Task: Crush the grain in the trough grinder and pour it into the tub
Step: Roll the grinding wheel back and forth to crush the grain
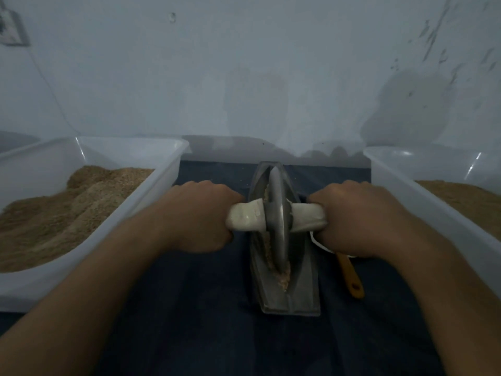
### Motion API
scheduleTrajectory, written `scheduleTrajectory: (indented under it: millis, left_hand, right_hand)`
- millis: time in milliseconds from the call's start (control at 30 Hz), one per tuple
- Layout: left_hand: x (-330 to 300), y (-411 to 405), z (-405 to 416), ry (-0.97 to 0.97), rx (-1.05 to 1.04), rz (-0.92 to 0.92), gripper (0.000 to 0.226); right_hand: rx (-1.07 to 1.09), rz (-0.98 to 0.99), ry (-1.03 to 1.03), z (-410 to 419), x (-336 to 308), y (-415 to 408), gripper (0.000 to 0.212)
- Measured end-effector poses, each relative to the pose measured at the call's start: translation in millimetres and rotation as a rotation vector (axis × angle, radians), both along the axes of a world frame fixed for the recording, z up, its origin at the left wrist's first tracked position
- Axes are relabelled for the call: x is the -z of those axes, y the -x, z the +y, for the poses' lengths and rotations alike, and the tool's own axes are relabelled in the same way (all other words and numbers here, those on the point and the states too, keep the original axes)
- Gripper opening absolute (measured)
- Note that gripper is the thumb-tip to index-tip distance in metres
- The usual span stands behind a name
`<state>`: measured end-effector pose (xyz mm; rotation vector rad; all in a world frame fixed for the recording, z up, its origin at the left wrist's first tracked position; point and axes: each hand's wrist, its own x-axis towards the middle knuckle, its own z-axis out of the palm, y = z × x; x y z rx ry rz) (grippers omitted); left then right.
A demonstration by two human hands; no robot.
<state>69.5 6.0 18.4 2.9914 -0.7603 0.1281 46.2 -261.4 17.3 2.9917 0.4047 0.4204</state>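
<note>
- Left hand: fingers curled round the left end of the white handle, knuckles up, forearm running back toward the lower left corner.
- Right hand: same wrap on the handle's right end, knuckles up, forearm running back toward the lower right.
- Handle passes crosswise through the grey grinding wheel; wheel stands upright on edge in the groove, roughly mid-length of the trough.
- Trough grinder: long grey boat shape, lengthwise away from the person, sitting on the dark blue cloth between the two tubs.
- Grain: tan crushed bits lying in the groove, mostly at the near side of the wheel, some showing beside the wheel's far half.
- Left tub: translucent white, near rim just beside the left hand; holds a heaped tan meal.
- Right tub: same type, inner rim just beside the right wrist; tan fill partly seen.
- Yellow-handled tool lies on the cloth just right of the trough, its head hidden under the right hand.
- Open cloth in front of the trough's near end; grey wall close behind the far end.
</note>
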Motion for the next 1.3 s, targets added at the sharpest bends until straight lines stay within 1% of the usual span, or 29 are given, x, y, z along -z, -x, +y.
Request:
scheduleTrajectory:
  millis: [67, 133, 200, 267, 300, 367, 400, 467, 533, 600, 667, 700, 767, 833, 867, 933, 967, 1033, 1067, 1133, 1233, 1300]
  left_hand:
    - [0.6, -0.1, 0.1, 0.017, 0.007, 0.019, 0.016]
    - [7.3, -2.4, -3.9, 0.047, -0.028, -0.056, 0.018]
    - [17.0, -6.2, -11.2, 0.065, -0.088, -0.233, 0.02]
    - [24.1, -8.3, -18.9, 0.055, -0.126, -0.424, 0.025]
    - [25.7, -8.4, -21.7, 0.047, -0.13, -0.478, 0.028]
    - [24.8, -7.7, -21.5, 0.047, -0.133, -0.469, 0.031]
    - [22.5, -7.2, -19.1, 0.052, -0.122, -0.418, 0.031]
    - [15.3, -5.0, -12.6, 0.044, -0.081, -0.267, 0.02]
    - [6.5, -1.6, -6.4, 0.035, -0.029, -0.143, 0.014]
    - [1.8, 1.4, -4.3, 0.026, 0.01, -0.116, 0.014]
    - [3.9, 1.1, -5.8, 0.025, 0.018, -0.17, 0.015]
    - [6.8, 0.1, -7.9, 0.032, 0.004, -0.22, 0.016]
    - [15.1, -4.0, -13.9, 0.041, -0.056, -0.363, 0.015]
    - [21.5, -9.2, -19.1, 0.026, -0.115, -0.503, 0.012]
    - [24.1, -11.3, -20.0, 0.022, -0.129, -0.526, 0.011]
    - [25.2, -13.1, -19.2, 0.035, -0.139, -0.482, 0.014]
    - [23.3, -12.1, -17.7, 0.045, -0.137, -0.427, 0.018]
    - [15.0, -7.3, -13.4, 0.046, -0.107, -0.276, 0.024]
    - [9.2, -3.5, -11.5, 0.029, -0.08, -0.201, 0.024]
    - [-2.9, 6.2, -7.7, -0.013, -0.025, -0.091, 0.022]
    - [-12.7, 15.1, -4.4, -0.017, 0.017, -0.03, 0.015]
    - [-8.6, 13.6, -6.5, -0.011, -0.012, -0.056, 0.015]
  right_hand:
    - [-0.009, -0.036, 0.013, 1.5, 0.8, -1.0, 0.015]
    - [0.012, -0.13, 0.022, 5.4, 6.1, -7.6, 0.021]
    - [0.047, -0.218, -0.01, 9.6, 13.9, -14.9, 0.024]
    - [0.072, -0.27, -0.031, 11.1, 21.2, -20.7, 0.018]
    - [0.078, -0.279, -0.031, 10.2, 22.9, -22.2, 0.016]
    - [0.059, -0.261, -0.036, 7.9, 21.9, -22.7, 0.02]
    - [0.038, -0.232, -0.039, 6.3, 19.4, -21.6, 0.024]
    - [0.006, -0.137, -0.029, 2.1, 13.1, -16.3, 0.028]
    - [0.001, -0.05, -0.016, -1.5, 7.1, -9.1, 0.02]
    - [0.008, 0.024, -0.03, -3.4, 3.7, -3.5, 0.011]
    - [0.02, 0.048, -0.049, -2.2, 4.4, -4.5, 0.012]
    - [0.029, 0.029, -0.059, -0.8, 6.3, -7.6, 0.014]
    - [0.051, -0.054, -0.085, 2.8, 12.5, -15.9, 0.019]
    - [0.061, -0.176, -0.093, 6.9, 19.6, -23.3, 0.017]
    - [0.061, -0.234, -0.081, 8.9, 22.4, -25.4, 0.014]
    - [0.053, -0.295, -0.046, 11.5, 22.2, -27.3, 0.013]
    - [0.048, -0.281, -0.038, 11.7, 19.8, -26.6, 0.016]
    - [0.045, -0.164, -0.025, 9.5, 11.9, -21.0, 0.023]
    - [0.046, -0.084, -0.012, 7.1, 6.8, -16.1, 0.022]
    - [0.042, 0.074, -0.022, 2.1, -2.8, -3.3, 0.014]
    - [0.046, 0.22, -0.097, 0.3, -9.6, 9.1, 0.011]
    - [0.056, 0.182, -0.072, 2.9, -7.2, 4.3, 0.013]
